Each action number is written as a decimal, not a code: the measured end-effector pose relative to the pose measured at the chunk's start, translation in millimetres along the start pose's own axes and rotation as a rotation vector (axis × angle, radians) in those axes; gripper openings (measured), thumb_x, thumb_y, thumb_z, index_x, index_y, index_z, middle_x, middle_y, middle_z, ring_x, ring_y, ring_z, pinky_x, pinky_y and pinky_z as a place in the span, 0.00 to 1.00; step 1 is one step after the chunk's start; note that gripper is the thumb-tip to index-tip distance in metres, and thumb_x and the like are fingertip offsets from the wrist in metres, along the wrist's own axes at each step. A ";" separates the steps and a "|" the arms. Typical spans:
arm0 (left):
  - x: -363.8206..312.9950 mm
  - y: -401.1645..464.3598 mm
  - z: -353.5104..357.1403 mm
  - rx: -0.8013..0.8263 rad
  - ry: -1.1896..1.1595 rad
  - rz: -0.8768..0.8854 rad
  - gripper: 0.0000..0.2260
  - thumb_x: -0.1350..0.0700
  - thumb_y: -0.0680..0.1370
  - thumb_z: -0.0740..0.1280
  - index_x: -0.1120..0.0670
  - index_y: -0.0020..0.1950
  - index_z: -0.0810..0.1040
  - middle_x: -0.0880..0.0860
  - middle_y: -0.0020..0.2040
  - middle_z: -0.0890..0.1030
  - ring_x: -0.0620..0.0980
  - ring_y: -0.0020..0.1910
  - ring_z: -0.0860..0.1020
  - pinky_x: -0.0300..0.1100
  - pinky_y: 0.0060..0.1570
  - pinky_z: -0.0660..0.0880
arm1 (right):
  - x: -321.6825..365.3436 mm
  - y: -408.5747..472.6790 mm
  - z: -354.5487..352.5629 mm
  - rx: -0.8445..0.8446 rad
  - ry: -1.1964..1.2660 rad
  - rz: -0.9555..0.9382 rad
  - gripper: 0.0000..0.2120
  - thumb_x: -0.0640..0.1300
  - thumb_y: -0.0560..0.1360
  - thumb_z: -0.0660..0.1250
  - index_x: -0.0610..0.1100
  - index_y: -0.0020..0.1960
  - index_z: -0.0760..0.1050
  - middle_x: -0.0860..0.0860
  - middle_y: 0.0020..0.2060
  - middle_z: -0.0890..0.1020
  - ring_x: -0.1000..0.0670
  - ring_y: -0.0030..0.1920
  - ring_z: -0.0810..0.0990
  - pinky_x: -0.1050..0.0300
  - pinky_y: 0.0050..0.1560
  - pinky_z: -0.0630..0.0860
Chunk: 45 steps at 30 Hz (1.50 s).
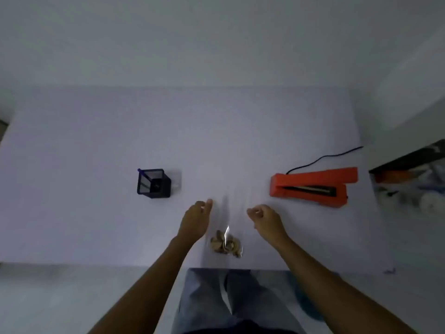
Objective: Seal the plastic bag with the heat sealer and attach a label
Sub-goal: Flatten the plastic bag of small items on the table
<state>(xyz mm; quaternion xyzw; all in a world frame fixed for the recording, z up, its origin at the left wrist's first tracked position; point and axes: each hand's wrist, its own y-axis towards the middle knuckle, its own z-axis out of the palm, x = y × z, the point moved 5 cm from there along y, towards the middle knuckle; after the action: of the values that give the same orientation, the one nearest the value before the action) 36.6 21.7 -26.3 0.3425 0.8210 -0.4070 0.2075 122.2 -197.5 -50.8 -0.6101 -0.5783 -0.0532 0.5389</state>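
A clear plastic bag (228,218) lies on the white table, its bottom end filled with brown pieces (225,244) near the front edge. My left hand (196,219) pinches the bag's top left corner. My right hand (265,219) pinches its top right corner, fingers curled. The bag's upper part is nearly transparent and hard to make out between the hands. The orange heat sealer (313,186) sits to the right, its jaw raised, with a black cord (322,159) trailing back.
A black mesh pen holder (153,183) with a blue pen stands at the left, a small clear item beside it. A box of cluttered items (411,179) sits off the table's right edge. The table's front edge (96,262) runs just before my legs.
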 end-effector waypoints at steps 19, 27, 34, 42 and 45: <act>14.8 -19.3 -5.0 -0.133 -0.116 0.287 0.04 0.60 0.78 0.69 0.53 0.50 0.83 0.44 0.48 0.82 0.41 0.45 0.79 0.32 0.41 0.76 | 4.8 -29.0 20.4 -0.065 0.064 -0.218 0.02 0.39 0.75 0.73 0.42 0.45 0.85 0.55 0.38 0.84 0.60 0.39 0.82 0.68 0.44 0.77; 24.2 -15.6 -20.2 -0.024 -0.106 0.409 0.08 0.60 0.78 0.69 0.50 0.55 0.81 0.46 0.52 0.81 0.44 0.49 0.79 0.37 0.44 0.77 | 18.3 -37.9 43.0 -0.178 0.106 -0.220 0.05 0.38 0.77 0.70 0.46 0.49 0.83 0.55 0.45 0.85 0.58 0.48 0.83 0.68 0.48 0.76; 44.1 9.4 -8.9 0.287 0.092 0.434 0.27 0.47 0.76 0.71 0.46 0.74 0.68 0.44 0.71 0.71 0.42 0.66 0.70 0.42 0.67 0.68 | 20.6 -35.6 51.5 -0.206 0.120 -0.193 0.12 0.33 0.76 0.71 0.43 0.57 0.81 0.54 0.51 0.83 0.53 0.53 0.81 0.73 0.53 0.74; 31.4 11.3 5.7 0.265 0.052 0.435 0.22 0.51 0.81 0.64 0.50 0.75 0.66 0.51 0.73 0.70 0.49 0.71 0.68 0.44 0.72 0.63 | 18.2 -25.2 61.8 -0.033 -0.007 -0.131 0.28 0.33 0.73 0.73 0.47 0.70 0.72 0.51 0.60 0.76 0.53 0.57 0.75 0.59 0.59 0.73; 27.0 13.3 6.7 0.262 0.041 0.492 0.18 0.52 0.82 0.62 0.50 0.72 0.70 0.52 0.70 0.74 0.50 0.69 0.71 0.50 0.71 0.67 | 21.5 -18.5 59.7 -0.055 -0.004 -0.140 0.23 0.33 0.73 0.73 0.45 0.66 0.75 0.50 0.57 0.76 0.54 0.55 0.75 0.68 0.54 0.73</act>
<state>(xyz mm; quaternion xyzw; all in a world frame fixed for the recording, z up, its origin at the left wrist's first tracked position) 28.4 32.7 -54.0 0.5637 0.6573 -0.4402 0.2375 81.8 -145.3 -49.6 -0.5828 -0.6189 -0.1056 0.5159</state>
